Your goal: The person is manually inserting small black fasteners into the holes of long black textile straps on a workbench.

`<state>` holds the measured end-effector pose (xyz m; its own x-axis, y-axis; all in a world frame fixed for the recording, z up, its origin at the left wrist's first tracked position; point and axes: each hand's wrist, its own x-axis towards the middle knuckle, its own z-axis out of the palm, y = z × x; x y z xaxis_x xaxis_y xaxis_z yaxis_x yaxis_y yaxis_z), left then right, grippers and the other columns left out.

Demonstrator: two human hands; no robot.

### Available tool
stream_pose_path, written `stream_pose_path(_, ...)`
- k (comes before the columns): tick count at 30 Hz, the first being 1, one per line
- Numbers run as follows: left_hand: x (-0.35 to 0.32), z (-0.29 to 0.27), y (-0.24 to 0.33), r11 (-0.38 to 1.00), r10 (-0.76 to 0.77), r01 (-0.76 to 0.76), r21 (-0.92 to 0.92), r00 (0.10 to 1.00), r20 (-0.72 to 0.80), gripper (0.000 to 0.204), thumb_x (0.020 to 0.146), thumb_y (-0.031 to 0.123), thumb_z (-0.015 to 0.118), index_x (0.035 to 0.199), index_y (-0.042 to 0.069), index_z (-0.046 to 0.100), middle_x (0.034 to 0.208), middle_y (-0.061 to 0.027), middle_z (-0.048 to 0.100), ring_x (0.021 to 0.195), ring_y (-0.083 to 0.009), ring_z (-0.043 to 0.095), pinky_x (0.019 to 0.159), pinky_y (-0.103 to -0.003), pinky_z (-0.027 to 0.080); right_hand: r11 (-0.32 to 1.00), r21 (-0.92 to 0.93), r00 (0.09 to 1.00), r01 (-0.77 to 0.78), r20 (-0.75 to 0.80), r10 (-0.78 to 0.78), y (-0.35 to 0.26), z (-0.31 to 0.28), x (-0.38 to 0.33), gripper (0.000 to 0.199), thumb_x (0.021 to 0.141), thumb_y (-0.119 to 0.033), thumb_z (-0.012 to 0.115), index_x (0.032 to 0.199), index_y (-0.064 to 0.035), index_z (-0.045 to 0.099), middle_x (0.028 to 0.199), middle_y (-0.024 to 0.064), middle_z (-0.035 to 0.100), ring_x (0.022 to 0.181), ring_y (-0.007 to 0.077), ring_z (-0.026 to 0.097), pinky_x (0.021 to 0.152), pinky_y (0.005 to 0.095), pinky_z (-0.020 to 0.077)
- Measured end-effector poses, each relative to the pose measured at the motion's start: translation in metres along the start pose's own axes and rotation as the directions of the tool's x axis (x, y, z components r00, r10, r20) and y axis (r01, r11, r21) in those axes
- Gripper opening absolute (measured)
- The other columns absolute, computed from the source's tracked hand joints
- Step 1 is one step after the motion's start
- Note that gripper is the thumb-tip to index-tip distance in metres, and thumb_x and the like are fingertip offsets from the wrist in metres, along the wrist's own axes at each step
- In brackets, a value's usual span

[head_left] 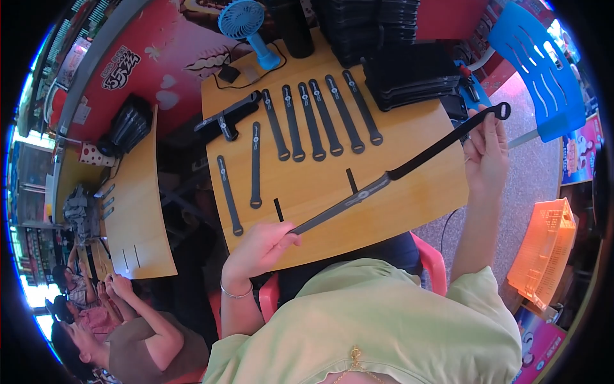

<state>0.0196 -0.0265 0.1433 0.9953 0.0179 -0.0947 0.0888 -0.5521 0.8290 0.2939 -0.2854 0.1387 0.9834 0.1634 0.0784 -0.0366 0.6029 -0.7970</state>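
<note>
A long black strap (pixel 358 195) with a slotted loop at its far end is stretched at a slant over the wooden table (pixel 409 211). My left hand (pixel 259 249) pinches its near left end by the table's front edge. Up at the table's right edge, my right hand (pixel 487 153) grips it just below the loop. Part of the strap is grey and printed; the rest is darker. Several similar flat straps (pixel 318 118) lie side by side beyond it, two of them nearer on the left. Two short black strips (pixel 352 180) show on the tabletop.
At the back stand a blue handheld fan (pixel 246 29), black stacked packs (pixel 409 77) and a folded black strap bundle (pixel 227 118). A blue chair (pixel 540 70) and an orange crate (pixel 543 253) are at right. Another person (pixel 137 339) sits at left by a second table (pixel 144 211).
</note>
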Motion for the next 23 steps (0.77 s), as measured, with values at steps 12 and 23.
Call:
stream_pose_path(12, -0.08, 0.009, -0.045, 0.816, -0.376, 0.269, -0.512, 0.92, -0.115, 0.025, 0.097, 0.016, 0.038, 0.088, 0.0, 0.054, 0.06, 0.0068, 0.035, 0.052, -0.0013, 0.029, 0.047, -0.019, 0.022, 0.933, -0.227, 0.946, 0.278, -0.102, -0.307, -0.026, -0.019, 0.03, 0.018, 0.094, -0.019, 0.052, 0.097, -0.0042, 0.062, 0.091, 0.0112, 0.066, 0.047, -0.001, 0.029, 0.041, 0.0163, 0.023)
stream_pose_path(23, -0.061, 0.001, -0.029, 0.855, -0.231, 0.069, -0.513, 0.938, -0.26, 0.025, 0.096, 0.014, 0.038, 0.094, -0.004, 0.055, 0.056, 0.0039, 0.036, 0.048, -0.0035, 0.03, 0.046, -0.02, 0.024, -0.075, -0.834, 0.829, 0.546, 0.526, 0.188, 0.066, -0.051, -0.013, 0.028, 0.075, -0.015, 0.068, 0.103, -0.0147, 0.067, 0.104, 0.0066, 0.066, 0.094, 0.0218, 0.064, 0.08, 0.0298, 0.0505)
